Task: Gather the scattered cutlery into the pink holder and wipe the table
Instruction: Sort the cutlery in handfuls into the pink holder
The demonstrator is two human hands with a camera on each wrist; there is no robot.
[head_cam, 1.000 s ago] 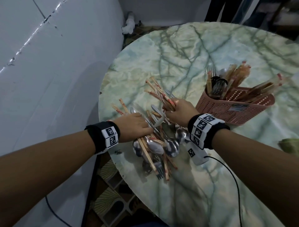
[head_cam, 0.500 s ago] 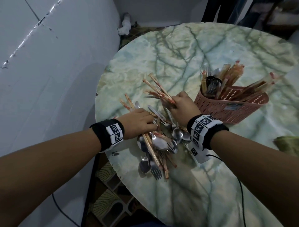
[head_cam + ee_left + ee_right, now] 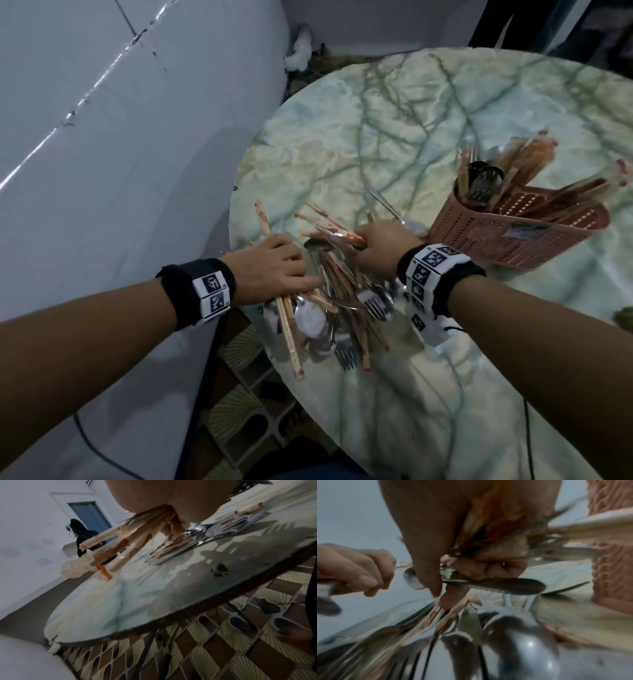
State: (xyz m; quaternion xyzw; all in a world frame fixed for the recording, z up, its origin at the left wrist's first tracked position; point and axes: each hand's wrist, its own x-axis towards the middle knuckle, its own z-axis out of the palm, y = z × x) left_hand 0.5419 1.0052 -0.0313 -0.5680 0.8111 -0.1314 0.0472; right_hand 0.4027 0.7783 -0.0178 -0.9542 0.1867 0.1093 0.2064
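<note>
A heap of cutlery, made of steel spoons, forks and paper-wrapped chopsticks, lies at the left edge of the round marble table. My left hand grips a bundle of wrapped chopsticks at the heap's left side. My right hand holds a bunch of chopsticks and spoon handles at the heap's far side. The pink holder stands just right of that hand and holds several utensils and chopsticks.
A pale wall runs close along the table's left edge. Patterned floor tiles show below the near rim. A green cloth peeks in at the right edge. A cable crosses the table near my right forearm.
Both hands have drawn the cutlery into a tighter heap. My left hand has closed round a bundle of chopsticks, and my right hand has shifted a little toward the holder with its bunch.
</note>
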